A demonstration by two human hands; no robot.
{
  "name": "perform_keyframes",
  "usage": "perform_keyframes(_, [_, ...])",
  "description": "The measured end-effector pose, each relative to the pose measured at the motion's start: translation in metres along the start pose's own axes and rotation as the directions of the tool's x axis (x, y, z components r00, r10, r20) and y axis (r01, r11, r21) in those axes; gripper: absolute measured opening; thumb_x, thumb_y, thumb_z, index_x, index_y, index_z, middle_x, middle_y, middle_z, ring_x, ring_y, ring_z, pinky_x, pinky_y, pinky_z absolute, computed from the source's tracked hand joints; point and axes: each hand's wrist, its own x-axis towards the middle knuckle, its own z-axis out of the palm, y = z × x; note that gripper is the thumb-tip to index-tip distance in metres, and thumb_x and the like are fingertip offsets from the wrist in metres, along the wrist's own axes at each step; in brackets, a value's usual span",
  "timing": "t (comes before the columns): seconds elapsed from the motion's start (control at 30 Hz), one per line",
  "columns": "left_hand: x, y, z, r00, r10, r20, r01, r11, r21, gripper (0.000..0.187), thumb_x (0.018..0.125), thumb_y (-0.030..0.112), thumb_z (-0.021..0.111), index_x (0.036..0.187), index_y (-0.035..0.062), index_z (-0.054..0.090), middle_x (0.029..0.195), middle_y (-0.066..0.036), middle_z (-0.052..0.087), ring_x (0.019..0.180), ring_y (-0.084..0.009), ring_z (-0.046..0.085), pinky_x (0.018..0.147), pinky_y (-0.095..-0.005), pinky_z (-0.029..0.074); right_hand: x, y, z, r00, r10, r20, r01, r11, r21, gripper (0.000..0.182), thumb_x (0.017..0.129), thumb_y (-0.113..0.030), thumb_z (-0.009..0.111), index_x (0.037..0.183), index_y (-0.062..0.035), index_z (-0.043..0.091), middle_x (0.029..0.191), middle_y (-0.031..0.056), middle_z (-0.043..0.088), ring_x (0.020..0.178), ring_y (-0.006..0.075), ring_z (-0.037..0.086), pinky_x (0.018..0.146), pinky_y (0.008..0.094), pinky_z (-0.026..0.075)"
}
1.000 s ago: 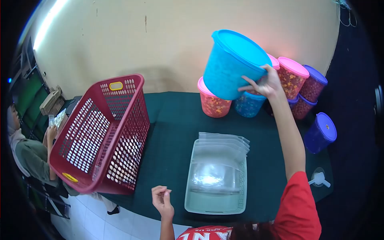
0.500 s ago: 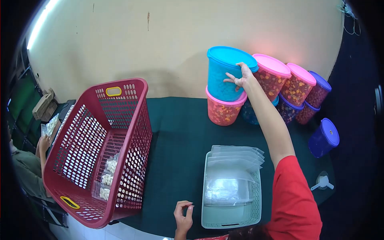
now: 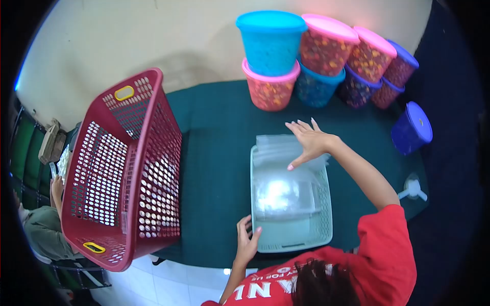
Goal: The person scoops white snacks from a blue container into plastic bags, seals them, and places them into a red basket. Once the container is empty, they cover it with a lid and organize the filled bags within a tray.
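Observation:
My right hand (image 3: 312,142) is stretched out, thumb and fingers spread, above the far end of a pale green plastic tray (image 3: 291,246). Under it lies a stack of clear plastic bags (image 3: 286,196), their open ends fanned over the tray's far rim. My left hand (image 3: 247,241) rests beside the tray's near left corner, thumb and fingers apart, fingertips right at the rim. Neither hand has anything in it. Behind the tray stands a blue-lidded tub (image 3: 271,48) stacked on a pink-lidded tub (image 3: 271,87).
A tall maroon laundry basket (image 3: 158,168) stands on the left. More stacked tubs (image 3: 326,48) line the wall side, and a purple tub (image 3: 411,128) sits apart at right. A white scoop (image 3: 412,189) lies by the right edge. Another person's hand (image 3: 57,188) shows far left.
My right hand has come away from the blue tub, down and toward me over the bags. My left hand has moved to the tray's left edge. The view has shifted.

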Motion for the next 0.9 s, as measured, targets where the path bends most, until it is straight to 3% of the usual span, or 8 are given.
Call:
perform_keyframes(0.17, [-0.005, 0.002, 0.011, 1.0, -0.011, -0.015, 0.012, 0.999, 0.046, 0.052, 0.085, 0.024, 0.054, 0.124, -0.0018, 0.031, 0.118, -0.019, 0.039, 0.11, -0.0266, 0.041, 0.093, -0.0375, 0.034, -0.039, -0.028, 0.048, 0.999, -0.018, 0.028, 0.013, 0.985, 0.172, 0.116, 0.057, -0.073, 0.056, 0.135, 0.0021, 0.016, 0.132, 0.0243, 0.032, 0.127, 0.037, 0.023, 0.103, 0.0567, 0.009])
perform_keyframes(0.27, [-0.005, 0.012, 0.012, 0.993, -0.114, -0.009, 0.113, 0.992, -0.063, 0.049, 0.085, 0.022, 0.053, 0.123, -0.0019, 0.033, 0.117, -0.019, 0.039, 0.11, -0.026, 0.041, 0.093, -0.0365, 0.033, -0.076, -0.065, 0.101, 0.982, -0.026, 0.188, -0.011, 0.981, 0.194, 0.11, 0.059, -0.071, 0.057, 0.133, 0.0028, 0.021, 0.133, 0.0207, 0.032, 0.126, 0.0393, 0.024, 0.101, 0.0588, 0.011])
perform_keyframes(0.33, [-0.002, 0.004, 0.011, 0.997, -0.079, 0.0, 0.079, 0.996, 0.03, 0.049, 0.085, 0.022, 0.053, 0.123, -0.0021, 0.033, 0.118, -0.019, 0.039, 0.111, -0.0262, 0.041, 0.093, -0.0364, 0.033, -0.081, -0.072, 0.153, 0.998, -0.053, 0.037, 0.053, 0.999, -0.001, 0.103, 0.059, -0.062, 0.063, 0.131, 0.0028, 0.028, 0.136, 0.0214, 0.025, 0.126, 0.0421, 0.021, 0.1, 0.059, 0.014])
perform_keyframes(0.43, [-0.004, -0.011, 0.008, 0.999, -0.037, 0.005, 0.035, 0.989, 0.146, 0.052, 0.084, 0.023, 0.055, 0.123, -0.0026, 0.033, 0.12, -0.019, 0.038, 0.112, -0.0273, 0.04, 0.093, -0.0356, 0.033, -0.08, -0.075, 0.177, 0.997, -0.071, -0.012, 0.068, 0.977, -0.2, 0.098, 0.055, -0.049, 0.07, 0.129, 0.0024, 0.032, 0.136, 0.0208, 0.024, 0.126, 0.0432, 0.02, 0.099, 0.0599, 0.015])
perform_keyframes(0.53, [-0.005, -0.014, 0.014, 0.998, -0.055, -0.044, 0.062, 0.98, 0.19, 0.054, 0.082, 0.019, 0.056, 0.125, -0.002, 0.031, 0.118, -0.019, 0.043, 0.11, -0.0276, 0.044, 0.093, -0.0341, 0.034, -0.076, -0.086, 0.186, 0.983, 0.071, -0.167, -0.075, 0.997, -0.018, 0.091, 0.054, -0.031, 0.071, 0.129, 0.0019, 0.031, 0.135, 0.0202, 0.026, 0.126, 0.0417, 0.021, 0.1, 0.0593, 0.014])
perform_keyframes(0.63, [-0.008, 0.001, 0.021, 0.999, -0.029, -0.028, 0.034, 0.986, 0.164, 0.049, 0.083, 0.011, 0.053, 0.125, -0.0013, 0.032, 0.111, -0.018, 0.049, 0.104, -0.0246, 0.048, 0.09, -0.0316, 0.036, -0.064, -0.088, 0.201, 0.944, 0.074, -0.321, -0.109, 0.99, -0.092, 0.08, 0.058, -0.02, 0.066, 0.127, 0.0025, 0.033, 0.135, 0.0202, 0.028, 0.126, 0.0412, 0.021, 0.1, 0.0589, 0.014])
perform_keyframes(0.77, [-0.001, -0.002, 0.016, 0.999, 0.031, 0.035, -0.037, 0.982, 0.185, 0.042, 0.081, 0.001, 0.046, 0.122, -0.0019, 0.036, 0.105, -0.015, 0.053, 0.099, -0.0211, 0.051, 0.087, -0.0294, 0.037, -0.05, -0.087, 0.216, 0.919, 0.173, -0.354, -0.195, 0.98, -0.026, 0.072, 0.061, -0.014, 0.062, 0.126, 0.0015, 0.034, 0.134, 0.0204, 0.029, 0.126, 0.0411, 0.021, 0.1, 0.059, 0.014])
perform_keyframes(0.9, [0.001, -0.014, 0.009, 0.997, 0.07, 0.022, -0.073, 0.978, 0.193, 0.041, 0.075, -0.005, 0.041, 0.117, -0.0043, 0.041, 0.105, -0.013, 0.051, 0.098, -0.0191, 0.049, 0.087, -0.0289, 0.037, -0.064, -0.08, 0.209, 0.924, 0.129, -0.36, -0.091, 0.988, 0.121, 0.065, 0.065, -0.012, 0.059, 0.125, 0.0001, 0.036, 0.135, 0.0194, 0.028, 0.127, 0.0385, 0.022, 0.101, 0.0574, 0.014])
